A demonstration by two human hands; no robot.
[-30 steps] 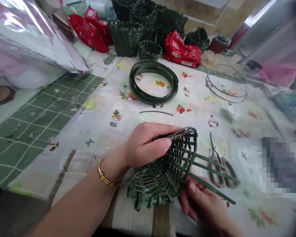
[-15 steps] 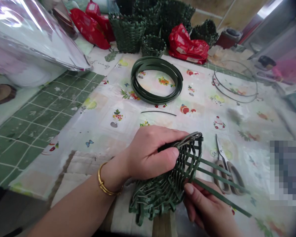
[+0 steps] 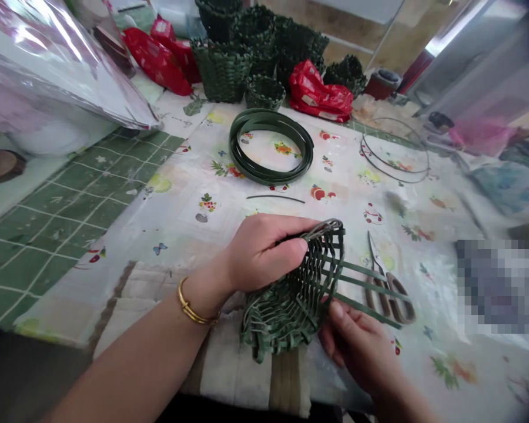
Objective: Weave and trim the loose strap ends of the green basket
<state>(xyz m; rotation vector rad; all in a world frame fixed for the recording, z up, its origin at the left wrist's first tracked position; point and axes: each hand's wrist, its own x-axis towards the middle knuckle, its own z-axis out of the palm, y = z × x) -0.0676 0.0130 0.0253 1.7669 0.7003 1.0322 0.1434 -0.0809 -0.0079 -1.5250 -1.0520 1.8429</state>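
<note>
A dark green woven basket [image 3: 286,311] lies on its side, its opening facing me. My left hand [image 3: 268,252] grips the upper wall, thumb on the inside and fingers hidden behind. Three loose strip ends [image 3: 370,285] stick out to the right from the basket's edge. My right hand [image 3: 357,338] pinches at the lower right edge, close to the lowest strip; what exactly lies between thumb and finger is partly hidden. Scissors [image 3: 385,288] with brown-grey handles rest on the tablecloth behind the strips.
A coil of green strip [image 3: 271,176] lies farther back, with a short cut strip [image 3: 275,198] before it. Several finished baskets [image 3: 223,70] and a red package [image 3: 320,97] line the back. Thin wire hoops [image 3: 394,167] lie right. A folded cloth [image 3: 229,376] is beneath the basket.
The view has shifted a little. The basket has tilted slightly, and the strip ends now reach less far right. Both hands keep their places on it.
</note>
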